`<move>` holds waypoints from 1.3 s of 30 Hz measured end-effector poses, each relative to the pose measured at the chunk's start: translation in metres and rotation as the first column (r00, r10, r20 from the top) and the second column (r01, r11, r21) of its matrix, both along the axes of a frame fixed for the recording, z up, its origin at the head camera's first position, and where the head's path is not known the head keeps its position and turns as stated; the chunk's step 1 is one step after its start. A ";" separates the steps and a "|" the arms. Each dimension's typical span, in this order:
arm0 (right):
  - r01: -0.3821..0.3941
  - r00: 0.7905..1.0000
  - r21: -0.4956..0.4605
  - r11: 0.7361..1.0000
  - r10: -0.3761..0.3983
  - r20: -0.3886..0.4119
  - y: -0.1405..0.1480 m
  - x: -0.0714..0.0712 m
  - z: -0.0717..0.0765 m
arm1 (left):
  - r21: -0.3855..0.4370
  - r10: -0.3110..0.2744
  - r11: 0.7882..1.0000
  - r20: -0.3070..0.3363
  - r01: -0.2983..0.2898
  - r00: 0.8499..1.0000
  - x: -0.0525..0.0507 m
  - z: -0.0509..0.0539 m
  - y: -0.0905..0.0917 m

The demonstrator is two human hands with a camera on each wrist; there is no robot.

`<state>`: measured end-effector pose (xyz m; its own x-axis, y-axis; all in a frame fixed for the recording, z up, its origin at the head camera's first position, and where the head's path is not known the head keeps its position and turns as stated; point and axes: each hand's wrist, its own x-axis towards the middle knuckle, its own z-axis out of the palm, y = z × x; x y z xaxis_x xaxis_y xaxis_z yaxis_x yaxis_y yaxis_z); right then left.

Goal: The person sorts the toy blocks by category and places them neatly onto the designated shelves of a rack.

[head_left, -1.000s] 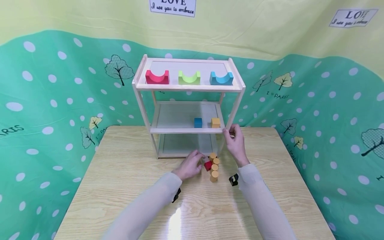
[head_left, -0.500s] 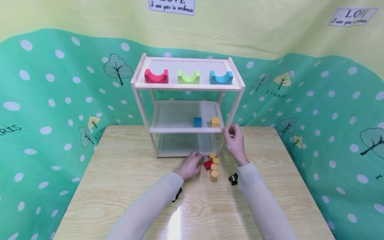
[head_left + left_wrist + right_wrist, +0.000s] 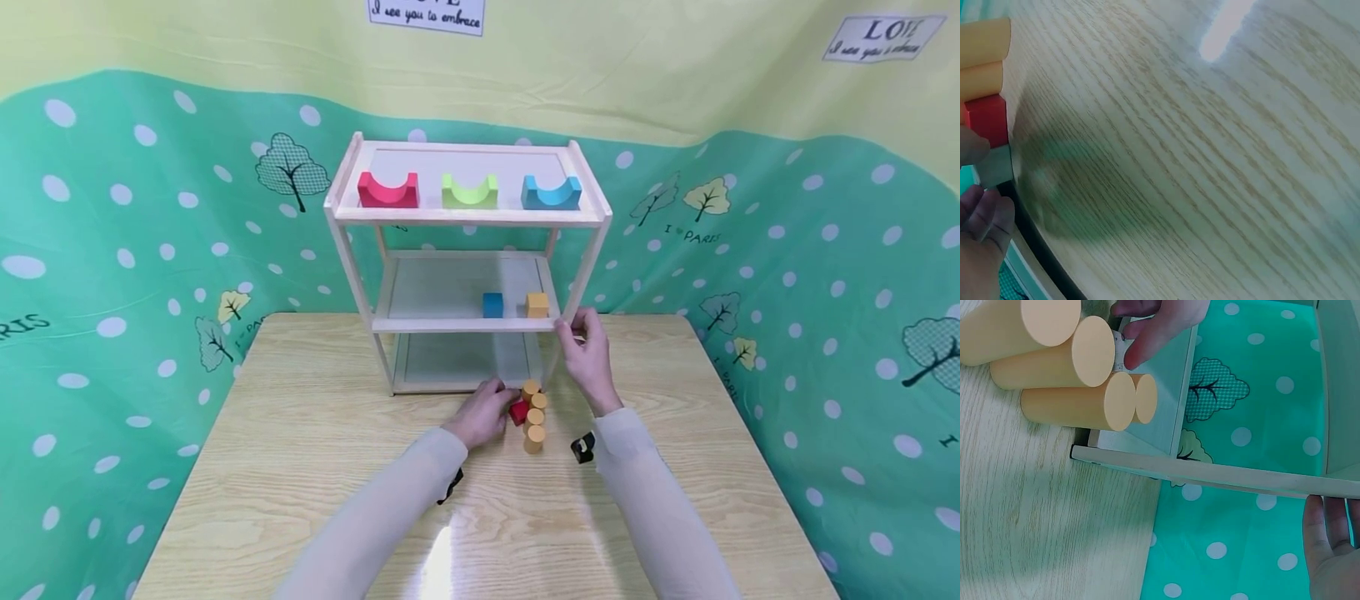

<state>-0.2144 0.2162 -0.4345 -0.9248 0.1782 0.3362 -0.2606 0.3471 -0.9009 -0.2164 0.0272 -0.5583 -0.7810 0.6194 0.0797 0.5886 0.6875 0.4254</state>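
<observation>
In the head view my left hand is low at the shelf rack's front foot. Thumb and fingers pinch a small pale block, which the left wrist view shows against a red block. Beside the red block, several orange wooden cylinders stand upright in a row running toward me. My right hand grips the right front post of the white wooden rack at middle-shelf height, thumb on the front, fingers partly hidden behind. My left fingers cover most of the pale block in the head view.
Red, green and blue arch blocks line the top shelf. A blue cube and a yellow-orange cube sit on the middle shelf. Patterned cloth hangs behind the wooden table.
My left hand has shifted slightly right and its fingers now cover the pale block. The right hand stays on the post. The head view has moved a little.
</observation>
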 end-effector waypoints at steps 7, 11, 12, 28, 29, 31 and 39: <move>0.001 1.000 0.016 1.000 0.000 -0.017 -0.007 0.010 0.016 | -0.076 -0.002 0.997 -0.042 -0.001 0.999 -0.002 0.003 0.003; -0.005 1.000 0.011 1.000 0.005 -0.023 -0.007 0.010 0.015 | -0.118 -0.003 0.993 -0.068 -0.005 0.998 -0.003 0.002 0.003; -0.006 1.000 0.008 1.000 0.007 -0.024 -0.006 0.009 0.015 | -0.121 -0.004 0.993 -0.070 -0.005 0.998 -0.003 0.001 0.003; 0.016 1.000 0.010 1.000 -0.016 -0.016 0.006 -0.009 -0.017 | -0.073 -0.005 0.997 -0.099 -0.002 0.995 -0.002 -0.002 -0.003; 0.019 1.000 0.009 1.000 -0.018 -0.016 0.006 -0.010 -0.018 | -0.062 0.000 0.998 -0.090 -0.005 0.996 -0.002 -0.002 -0.003; 0.017 1.000 0.006 1.000 -0.017 -0.017 0.006 -0.010 -0.018 | -0.057 0.008 0.998 -0.084 -0.013 0.996 -0.002 -0.001 -0.003; 0.010 1.000 0.017 1.000 -0.010 -0.007 -0.001 -0.002 -0.002 | -0.111 -0.064 0.993 -0.143 0.048 0.988 -0.003 -0.003 -0.002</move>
